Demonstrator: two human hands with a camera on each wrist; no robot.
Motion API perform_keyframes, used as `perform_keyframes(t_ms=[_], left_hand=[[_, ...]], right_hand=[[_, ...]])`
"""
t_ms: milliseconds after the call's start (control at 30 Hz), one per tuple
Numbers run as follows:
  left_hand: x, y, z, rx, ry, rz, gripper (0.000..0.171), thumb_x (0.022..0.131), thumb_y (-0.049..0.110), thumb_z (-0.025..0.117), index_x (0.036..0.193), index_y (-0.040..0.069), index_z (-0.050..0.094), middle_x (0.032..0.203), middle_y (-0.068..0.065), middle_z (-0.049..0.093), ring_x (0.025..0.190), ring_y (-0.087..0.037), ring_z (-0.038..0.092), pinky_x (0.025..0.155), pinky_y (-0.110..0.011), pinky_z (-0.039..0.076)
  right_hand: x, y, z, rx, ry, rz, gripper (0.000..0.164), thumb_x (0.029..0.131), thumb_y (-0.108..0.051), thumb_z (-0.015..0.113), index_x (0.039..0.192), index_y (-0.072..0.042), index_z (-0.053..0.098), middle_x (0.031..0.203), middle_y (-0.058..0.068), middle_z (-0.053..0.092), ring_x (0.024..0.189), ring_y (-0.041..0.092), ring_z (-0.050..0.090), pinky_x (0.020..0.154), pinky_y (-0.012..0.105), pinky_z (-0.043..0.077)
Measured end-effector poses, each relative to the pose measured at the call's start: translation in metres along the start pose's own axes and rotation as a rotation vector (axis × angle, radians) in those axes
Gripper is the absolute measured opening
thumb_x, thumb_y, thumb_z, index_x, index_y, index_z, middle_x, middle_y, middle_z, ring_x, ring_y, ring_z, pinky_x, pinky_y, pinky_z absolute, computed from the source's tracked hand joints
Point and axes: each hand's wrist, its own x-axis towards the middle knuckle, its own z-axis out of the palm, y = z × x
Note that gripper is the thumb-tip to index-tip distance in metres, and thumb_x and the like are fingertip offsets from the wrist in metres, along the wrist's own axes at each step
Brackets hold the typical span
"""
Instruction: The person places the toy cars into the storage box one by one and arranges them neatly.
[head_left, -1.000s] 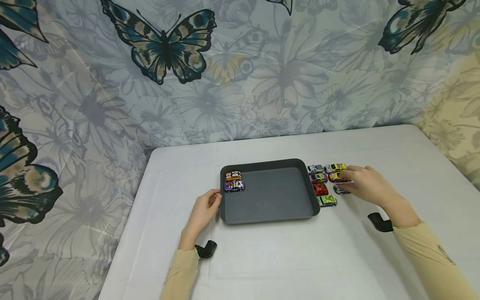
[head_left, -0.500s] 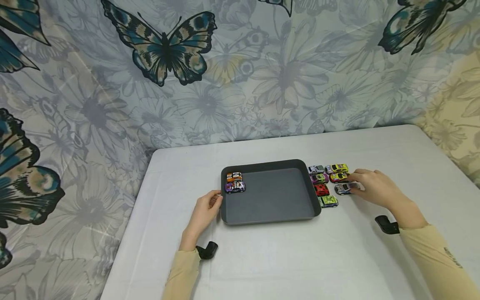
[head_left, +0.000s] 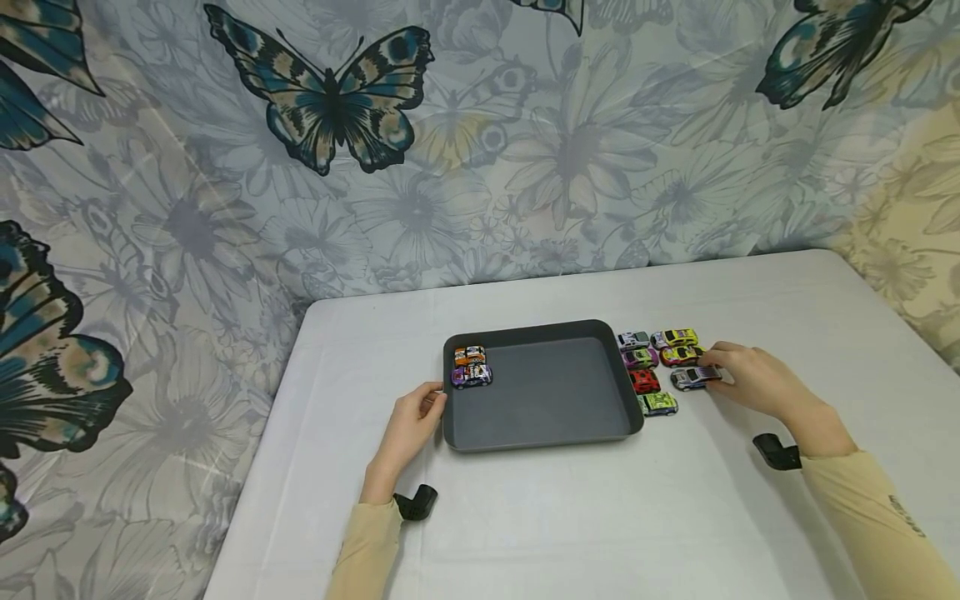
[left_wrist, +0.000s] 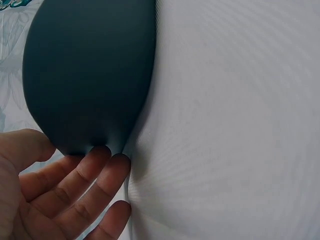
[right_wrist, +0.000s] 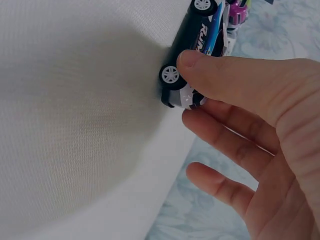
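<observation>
Pinching a silver car (head_left: 688, 379) is the right hand (head_left: 752, 381) (relaxed left hand (head_left: 407, 420) touches tray (head_left: 555, 396)).

Nine toy cars (head_left: 658, 404), one tray (head_left: 555, 392) and two hands (head_left: 750, 381) show.

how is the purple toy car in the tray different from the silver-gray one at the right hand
The small purple toy car sits inside the shallow dark gray rectangular tray; the small silver-gray toy car is outside, to the right. No hand touches the purple car; the right hand pinches the silver-gray one. The purple car is vivid, the silver-gray one muted. Both are toy cars with printed markings.
</observation>
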Motion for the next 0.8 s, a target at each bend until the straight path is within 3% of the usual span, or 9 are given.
perform_keyframes(t_ms=[267,800], left_hand=[[-0.0008,-0.0002,-0.0013,0.002,-0.006,0.007,0.026,0.094,0.014,0.055,0.113,-0.003,0.062,0.086,-0.008,0.066,0.073,-0.013,0.061,0.069,-0.028,0.051],[-0.0005,-0.0008,-0.0008,0.002,-0.012,-0.002,0.027,0.094,0.014,0.055,0.114,-0.002,0.061,0.086,-0.008,0.066,0.074,-0.013,0.061,0.069,-0.027,0.051]], right_hand=[[-0.0005,0.0005,0.0018,-0.009,0.009,-0.008,0.026,0.066,0.003,0.076,0.089,0.003,0.066,0.085,0.010,0.061,0.070,0.030,0.061,0.063,0.046,0.048],[0.0050,-0.0084,-0.0076,-0.093,0.121,-0.111,0.029,0.058,0.002,0.082,0.082,0.000,0.066,0.079,0.007,0.060,0.064,0.024,0.058,0.055,0.043,0.046]])
